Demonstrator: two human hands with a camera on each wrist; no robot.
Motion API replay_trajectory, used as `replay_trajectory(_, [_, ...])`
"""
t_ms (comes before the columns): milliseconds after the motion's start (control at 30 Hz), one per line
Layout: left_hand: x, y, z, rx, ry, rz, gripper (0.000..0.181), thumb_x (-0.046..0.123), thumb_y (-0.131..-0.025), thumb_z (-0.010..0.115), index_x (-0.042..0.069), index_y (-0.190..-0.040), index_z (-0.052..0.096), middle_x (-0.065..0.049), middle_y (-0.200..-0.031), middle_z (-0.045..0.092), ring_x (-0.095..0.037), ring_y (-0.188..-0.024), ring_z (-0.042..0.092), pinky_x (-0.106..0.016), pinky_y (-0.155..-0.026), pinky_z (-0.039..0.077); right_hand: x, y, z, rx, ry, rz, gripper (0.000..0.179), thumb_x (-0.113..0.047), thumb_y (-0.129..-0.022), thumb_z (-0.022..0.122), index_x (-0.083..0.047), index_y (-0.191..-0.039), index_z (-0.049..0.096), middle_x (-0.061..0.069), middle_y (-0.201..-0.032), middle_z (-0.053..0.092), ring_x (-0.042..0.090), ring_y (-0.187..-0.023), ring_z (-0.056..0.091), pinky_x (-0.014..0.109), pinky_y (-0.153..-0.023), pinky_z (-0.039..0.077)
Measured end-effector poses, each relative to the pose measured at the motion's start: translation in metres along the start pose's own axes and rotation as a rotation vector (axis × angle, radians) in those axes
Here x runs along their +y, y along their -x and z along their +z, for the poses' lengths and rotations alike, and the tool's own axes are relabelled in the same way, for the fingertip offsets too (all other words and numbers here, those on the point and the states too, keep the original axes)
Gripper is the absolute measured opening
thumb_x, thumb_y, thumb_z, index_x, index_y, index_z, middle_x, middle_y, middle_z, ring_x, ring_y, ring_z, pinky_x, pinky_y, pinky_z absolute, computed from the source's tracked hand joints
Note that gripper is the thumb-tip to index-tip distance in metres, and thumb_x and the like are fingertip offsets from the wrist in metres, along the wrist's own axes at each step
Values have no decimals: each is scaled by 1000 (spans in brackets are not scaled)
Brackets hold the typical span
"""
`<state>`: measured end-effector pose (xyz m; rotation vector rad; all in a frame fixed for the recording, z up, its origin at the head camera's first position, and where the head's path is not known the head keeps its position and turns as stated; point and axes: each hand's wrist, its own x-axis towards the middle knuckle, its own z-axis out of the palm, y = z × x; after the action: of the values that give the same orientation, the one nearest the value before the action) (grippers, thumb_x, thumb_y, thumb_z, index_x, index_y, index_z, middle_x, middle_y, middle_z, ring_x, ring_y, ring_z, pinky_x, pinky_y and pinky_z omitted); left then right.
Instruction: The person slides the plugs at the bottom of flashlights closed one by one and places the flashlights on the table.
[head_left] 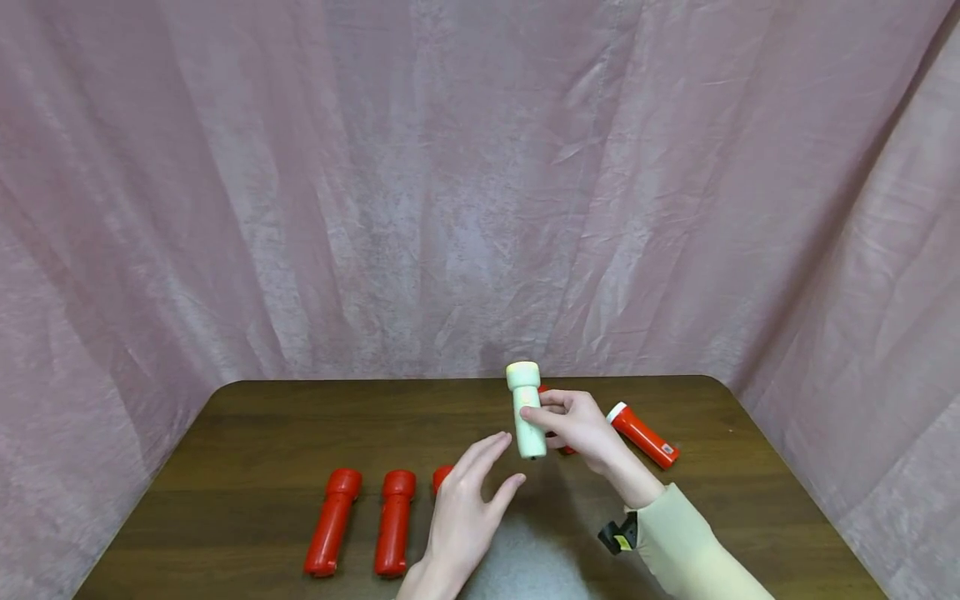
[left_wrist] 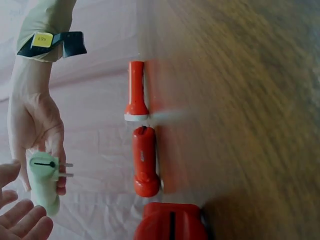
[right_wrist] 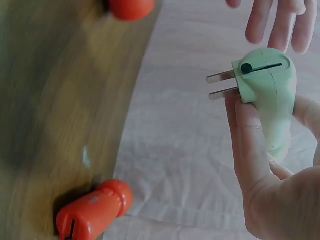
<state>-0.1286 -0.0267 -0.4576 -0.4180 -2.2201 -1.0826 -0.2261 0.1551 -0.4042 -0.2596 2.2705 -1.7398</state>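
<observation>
My right hand [head_left: 577, 425] holds a pale green flashlight [head_left: 529, 417] upright above the table, thumb on one side and fingers on the other. The flashlight's wide head points up, and two metal plug prongs [right_wrist: 222, 86] stick out near its tail, beside a dark slider in a slot. My left hand [head_left: 465, 512] is raised just left of the flashlight, fingers extended and apart, holding nothing. In the left wrist view its fingers [left_wrist: 25, 220] overlap the flashlight's lower part.
Two red flashlights [head_left: 332, 523] [head_left: 395, 525] lie at the left of the wooden table [head_left: 247, 450]. A third [head_left: 442, 477] is mostly hidden behind my left hand, another [head_left: 567, 450] behind my right. A red flashlight with a white rim [head_left: 643, 436] lies at right. Pink curtain [head_left: 465, 208] hangs behind.
</observation>
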Motion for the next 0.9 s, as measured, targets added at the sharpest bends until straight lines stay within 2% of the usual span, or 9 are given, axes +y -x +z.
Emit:
replay_trajectory(133, [4,3,-3,13,4,60,53,16,-81,90,10,-131,73,-2,-131,75,-18,-116,75,-35,-94,64,-4,14,-1,-21,-82,-31,49,-21,-100,70,11,-135,60,13,-116,78,13,-93,76,35,-81,67])
replay_trajectory(267, [6,5,-7,26,5,114,55,16,-79,92,13,-131,73,-1,-131,75,-16,-115,76,-23,-97,61,-7,29,0,-36,-144,-60,52,-18,-101,66,15,-140,55,8,-114,78,9,-94,74,32,-82,66])
replay_trajectory(367, [8,6,-10,39,-2,181,58,17,-78,92,16,-132,73,-1,-132,75,-17,-114,75,-16,-102,56,-7,39,1,-55,-203,-80,55,-16,-103,64,16,-144,48,-2,-109,79,7,-95,75,30,-82,65])
replay_trajectory(500, [12,7,-17,59,1,284,58,17,-78,92,15,-132,72,-2,-131,75,-18,-113,75,-16,-104,55,-7,52,1,-112,-302,-119,55,-13,-105,60,17,-146,39,-10,-108,80,7,-100,77,30,-83,66])
replay_trajectory(600, [15,7,-20,79,19,370,53,18,-82,90,12,-132,72,-5,-129,75,-19,-112,75,-18,-103,56,-8,62,3,-136,-370,-146,45,-11,-106,57,13,-142,44,-10,-111,80,8,-101,77,30,-82,66])
replay_trajectory(733, [14,7,-22,118,32,484,43,23,-92,82,8,-131,72,-8,-128,75,-22,-110,75,-20,-104,57,-7,74,7,-156,-430,-177,29,-9,-106,55,-1,-134,54,-9,-113,77,8,-100,76,30,-82,66])
replay_trajectory(900, [10,4,-22,175,36,609,34,25,-99,74,3,-125,75,-14,-125,74,-27,-107,75,-23,-103,58,-3,83,12,-199,-490,-208,24,-9,-108,50,-11,-130,60,-8,-117,74,7,-105,73,29,-84,66])
